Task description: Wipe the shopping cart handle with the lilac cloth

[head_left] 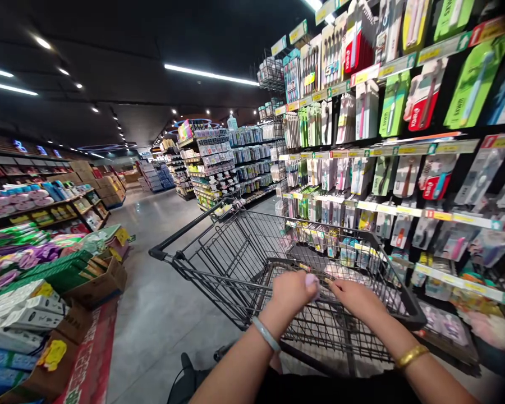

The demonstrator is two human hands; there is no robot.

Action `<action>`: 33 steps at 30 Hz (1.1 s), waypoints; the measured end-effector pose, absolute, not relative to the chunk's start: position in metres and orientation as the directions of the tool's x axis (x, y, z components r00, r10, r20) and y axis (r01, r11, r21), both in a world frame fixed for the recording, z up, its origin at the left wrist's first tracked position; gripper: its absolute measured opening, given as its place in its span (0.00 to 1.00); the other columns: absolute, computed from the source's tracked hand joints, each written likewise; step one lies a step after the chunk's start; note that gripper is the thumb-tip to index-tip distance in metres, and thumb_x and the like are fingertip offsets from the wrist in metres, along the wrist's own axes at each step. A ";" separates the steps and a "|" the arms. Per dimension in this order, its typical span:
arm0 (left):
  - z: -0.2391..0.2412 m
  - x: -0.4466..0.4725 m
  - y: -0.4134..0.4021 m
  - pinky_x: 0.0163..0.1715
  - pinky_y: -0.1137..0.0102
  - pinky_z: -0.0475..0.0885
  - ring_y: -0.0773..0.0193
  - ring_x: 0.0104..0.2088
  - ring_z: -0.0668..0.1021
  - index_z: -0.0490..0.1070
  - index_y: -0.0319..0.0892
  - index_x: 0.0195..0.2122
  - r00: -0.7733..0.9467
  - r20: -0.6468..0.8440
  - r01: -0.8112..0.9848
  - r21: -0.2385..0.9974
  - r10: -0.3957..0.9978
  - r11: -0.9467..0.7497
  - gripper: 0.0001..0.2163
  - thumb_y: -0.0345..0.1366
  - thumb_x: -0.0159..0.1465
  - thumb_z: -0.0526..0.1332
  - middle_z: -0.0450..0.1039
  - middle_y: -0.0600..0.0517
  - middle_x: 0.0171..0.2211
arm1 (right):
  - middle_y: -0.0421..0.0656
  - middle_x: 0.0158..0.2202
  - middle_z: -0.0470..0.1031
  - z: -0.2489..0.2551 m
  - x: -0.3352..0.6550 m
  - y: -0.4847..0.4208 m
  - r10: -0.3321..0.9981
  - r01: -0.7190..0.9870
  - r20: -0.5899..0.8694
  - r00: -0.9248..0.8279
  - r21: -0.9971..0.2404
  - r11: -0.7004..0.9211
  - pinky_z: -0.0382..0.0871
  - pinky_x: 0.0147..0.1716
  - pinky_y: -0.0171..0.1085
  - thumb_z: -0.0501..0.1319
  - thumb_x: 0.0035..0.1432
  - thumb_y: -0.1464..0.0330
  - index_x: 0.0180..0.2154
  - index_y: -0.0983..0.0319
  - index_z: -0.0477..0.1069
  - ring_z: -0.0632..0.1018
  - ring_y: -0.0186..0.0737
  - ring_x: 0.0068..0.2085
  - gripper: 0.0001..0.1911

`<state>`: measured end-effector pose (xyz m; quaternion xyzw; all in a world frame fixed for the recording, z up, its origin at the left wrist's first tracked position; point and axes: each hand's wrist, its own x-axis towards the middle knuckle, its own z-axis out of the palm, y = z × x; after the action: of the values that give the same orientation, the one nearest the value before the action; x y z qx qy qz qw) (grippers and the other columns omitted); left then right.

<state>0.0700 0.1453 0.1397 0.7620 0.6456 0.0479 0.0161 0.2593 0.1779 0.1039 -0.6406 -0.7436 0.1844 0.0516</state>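
Note:
A dark wire shopping cart (161, 251) stands in front of me, its basket spreading below and beyond both hands. My left hand (292, 293) is closed in a fist over the basket, a pale lilac piece (312, 285) showing at its thumb side; what it is I cannot make out. A light bracelet circles that wrist. Just to the right, my right hand (358, 296) has its fingers pinched together and pointing at the left one. Anything between those fingertips is too small to name. A gold bangle (412, 356) is on the right wrist.
Shelves of packaged toothbrushes (389, 104) rise close on the right. Cartons of boxed goods (29, 320) and a heap of colourful packs (37, 255) line the left. A grey floor aisle (151, 224) runs forward between them, with more display racks (214, 163) further off.

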 end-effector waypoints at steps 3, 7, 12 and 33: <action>0.156 0.068 0.171 0.34 0.63 0.73 0.51 0.38 0.80 0.77 0.42 0.37 0.081 -0.208 0.997 0.035 0.975 -0.075 0.21 0.50 0.63 0.49 0.79 0.43 0.36 | 0.47 0.43 0.78 0.105 0.258 0.177 0.975 0.936 -0.147 -0.168 -0.336 0.110 0.66 0.39 0.42 0.42 0.65 0.56 0.39 0.57 0.75 0.78 0.49 0.43 0.25; 0.150 0.101 0.182 0.40 0.61 0.74 0.50 0.42 0.80 0.79 0.43 0.37 0.228 -0.275 0.974 0.052 0.934 -0.222 0.22 0.52 0.61 0.51 0.80 0.43 0.39 | 0.47 0.44 0.78 0.104 0.255 0.179 0.973 0.933 -0.166 -0.161 -0.347 0.095 0.66 0.39 0.41 0.43 0.64 0.58 0.39 0.57 0.75 0.78 0.48 0.44 0.23; 0.139 0.125 0.181 0.40 0.61 0.74 0.50 0.42 0.80 0.78 0.45 0.40 0.330 -0.289 0.944 0.102 0.898 -0.314 0.25 0.53 0.63 0.46 0.80 0.44 0.41 | 0.48 0.44 0.78 0.100 0.261 0.182 0.972 0.937 -0.183 -0.144 -0.341 0.075 0.65 0.39 0.42 0.43 0.64 0.60 0.39 0.58 0.75 0.77 0.49 0.45 0.22; 0.139 0.091 0.140 0.39 0.62 0.70 0.53 0.40 0.78 0.64 0.39 0.50 0.147 0.001 0.977 0.159 0.989 -0.145 0.17 0.45 0.67 0.50 0.75 0.43 0.41 | 0.50 0.44 0.78 0.108 0.259 0.166 0.981 0.954 -0.128 -0.149 -0.278 0.108 0.65 0.38 0.41 0.40 0.65 0.57 0.40 0.59 0.75 0.77 0.49 0.43 0.27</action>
<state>0.0909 0.1401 0.1385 0.7548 0.6511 0.0524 0.0602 0.2588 0.1663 0.1078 -0.6510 -0.7431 0.1487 0.0439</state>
